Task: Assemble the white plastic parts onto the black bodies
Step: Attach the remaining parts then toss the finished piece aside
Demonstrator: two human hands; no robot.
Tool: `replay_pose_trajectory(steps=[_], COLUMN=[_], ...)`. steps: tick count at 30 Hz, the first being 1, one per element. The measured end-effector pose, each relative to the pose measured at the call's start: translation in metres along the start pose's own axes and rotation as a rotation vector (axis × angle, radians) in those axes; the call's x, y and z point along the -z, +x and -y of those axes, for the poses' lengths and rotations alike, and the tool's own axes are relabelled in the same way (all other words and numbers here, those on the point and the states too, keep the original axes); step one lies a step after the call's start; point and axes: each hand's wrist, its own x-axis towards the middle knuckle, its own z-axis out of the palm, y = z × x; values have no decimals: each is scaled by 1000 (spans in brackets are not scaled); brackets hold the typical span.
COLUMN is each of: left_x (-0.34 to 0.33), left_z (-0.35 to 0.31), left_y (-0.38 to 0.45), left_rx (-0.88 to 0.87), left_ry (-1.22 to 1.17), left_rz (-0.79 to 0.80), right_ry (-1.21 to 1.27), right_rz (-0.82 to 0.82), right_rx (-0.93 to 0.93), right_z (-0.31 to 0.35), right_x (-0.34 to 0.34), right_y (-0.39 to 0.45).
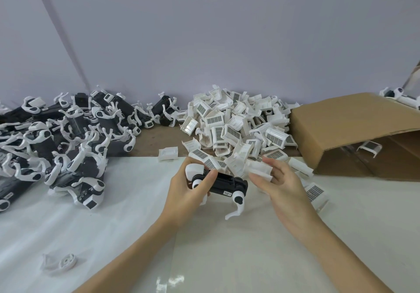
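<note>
Nearest, on the tabletop (113, 236), lies a loose white wheel (67, 261). Left hand (181, 192) clamps the black body (227, 184) above it; right hand (279, 183) pinches a white cover (259, 169). Fitting looks imminent: next, seat the cover squarely onto the body.
</note>
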Motion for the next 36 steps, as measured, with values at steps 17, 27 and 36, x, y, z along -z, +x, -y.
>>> replay_pose_trajectory(steps=[17,27,36], left_x=[-1,-5,-15], left_z=[1,-4,-1], left_y=[-1,-6,-9], left_rx=[-3,-86,-144], left_ry=[89,137,147], left_rz=[-9,13,-19], right_ry=[-452,-716,-892], right_rz=[211,304,229], right_rx=[342,626,750], right_z=[1,-5,-8], right_x=[-8,-20,-18], right_y=[-14,-26,-23])
